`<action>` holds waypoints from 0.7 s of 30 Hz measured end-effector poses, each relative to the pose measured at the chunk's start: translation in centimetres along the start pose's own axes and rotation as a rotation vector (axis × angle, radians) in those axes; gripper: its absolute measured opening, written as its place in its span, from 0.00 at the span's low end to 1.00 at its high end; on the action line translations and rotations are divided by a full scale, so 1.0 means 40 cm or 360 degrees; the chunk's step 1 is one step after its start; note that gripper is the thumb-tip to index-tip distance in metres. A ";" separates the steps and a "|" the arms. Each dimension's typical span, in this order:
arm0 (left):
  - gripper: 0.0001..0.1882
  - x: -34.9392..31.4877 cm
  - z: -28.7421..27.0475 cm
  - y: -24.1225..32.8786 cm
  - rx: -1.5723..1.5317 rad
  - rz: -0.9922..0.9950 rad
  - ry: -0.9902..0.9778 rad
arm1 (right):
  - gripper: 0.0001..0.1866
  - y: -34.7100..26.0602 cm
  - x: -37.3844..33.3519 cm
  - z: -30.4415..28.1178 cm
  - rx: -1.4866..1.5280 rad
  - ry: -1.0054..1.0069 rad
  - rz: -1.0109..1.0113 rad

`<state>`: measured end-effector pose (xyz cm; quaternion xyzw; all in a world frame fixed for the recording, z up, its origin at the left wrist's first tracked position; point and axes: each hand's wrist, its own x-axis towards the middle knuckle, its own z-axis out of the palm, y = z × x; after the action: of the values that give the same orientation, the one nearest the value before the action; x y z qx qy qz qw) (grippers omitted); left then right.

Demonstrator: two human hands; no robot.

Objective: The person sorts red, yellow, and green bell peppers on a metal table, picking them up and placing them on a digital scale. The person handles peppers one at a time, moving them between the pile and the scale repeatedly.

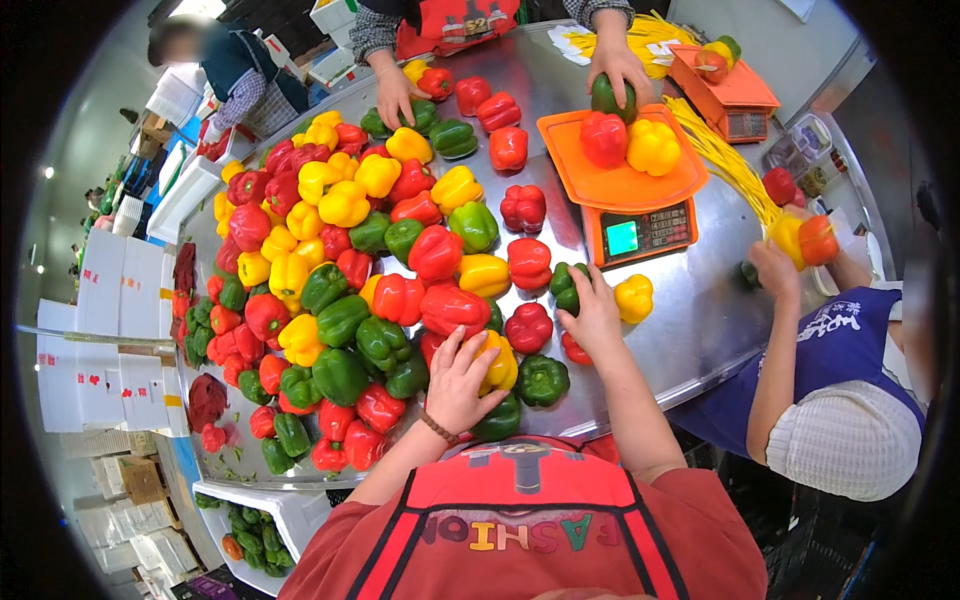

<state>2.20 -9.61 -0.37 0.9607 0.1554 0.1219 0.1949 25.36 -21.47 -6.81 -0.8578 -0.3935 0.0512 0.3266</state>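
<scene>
My left hand (460,382) is curled against a yellow bell pepper (501,364) at the near side of the heap, thumb and fingers around its left side. My right hand (592,318) grips a dark green bell pepper (564,288), partly covered by the fingers. Close to my hands lie a red bell pepper (528,328), a green bell pepper (543,380) and, just right of my right hand, a yellow bell pepper (633,298). A large heap of red, yellow and green bell peppers (345,203) spreads to the left.
An orange scale (640,232) holds red and yellow peppers; a person opposite has a hand (620,72) on a green one there. A co-worker's hand (775,268) at right holds peppers. Yellow ties (720,160), a second scale (728,88) and a white foam box (312,512) surround the metal table (690,330).
</scene>
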 end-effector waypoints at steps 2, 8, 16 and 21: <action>0.33 -0.002 0.015 -0.018 0.0050 0.0028 0.0007 | 0.41 0.007 0.001 -0.001 0.0010 0.0004 0.0002; 0.32 -0.017 0.036 -0.029 0.0050 0.0066 0.0045 | 0.41 0.002 -0.006 0.003 0.0000 0.0058 -0.0016; 0.32 -0.018 0.039 -0.035 0.0034 0.0068 0.0042 | 0.40 -0.004 -0.007 -0.001 -0.0002 0.0029 0.0042; 0.32 -0.019 0.041 -0.036 0.0019 0.0073 0.0051 | 0.40 0.000 -0.008 0.000 0.0014 0.0019 0.0063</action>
<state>1.63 -9.15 -2.55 0.9631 0.1372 0.1407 0.1836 25.13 -21.70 -6.88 -0.8643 -0.3743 0.0544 0.3316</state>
